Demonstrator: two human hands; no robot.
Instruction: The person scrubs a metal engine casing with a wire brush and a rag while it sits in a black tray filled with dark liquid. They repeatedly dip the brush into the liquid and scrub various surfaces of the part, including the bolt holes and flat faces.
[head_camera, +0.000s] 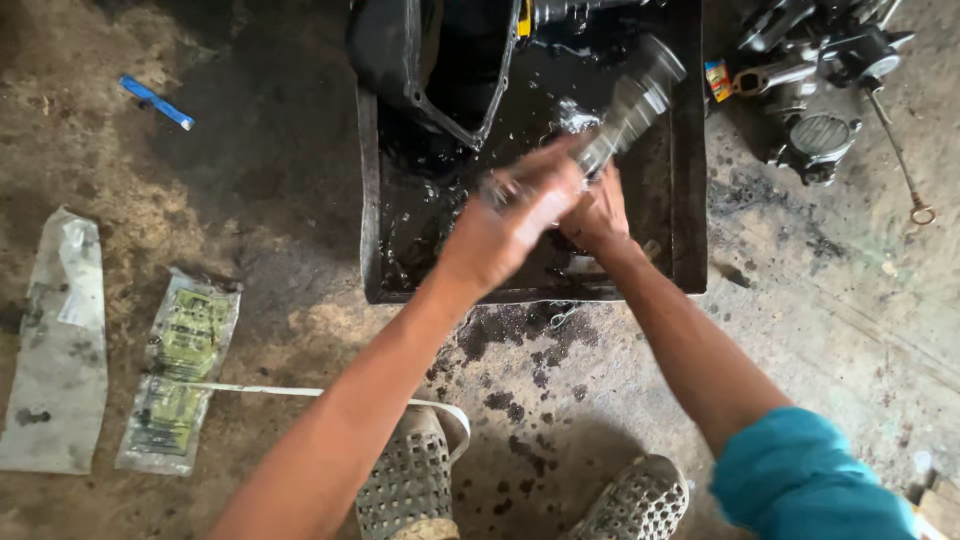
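Over a black metal tray (690, 200) holding dark oily liquid, both of my hands grip one metal engine part (630, 105), a grey shaft with a round flanged end that points up and to the right. My left hand (515, 215) is closed around its lower end and is blurred by motion. My right hand (597, 212) holds the same part just behind the left hand. A black pan-shaped cover (415, 70) leans in the tray's upper left corner.
Engine parts (815, 80) with a thin rod and ring lie on the dirty floor at the upper right. Two flat plastic packets (180, 370) and a blue tool (155, 102) lie at the left. My two perforated shoes (410, 480) stand below the tray, beside oil stains.
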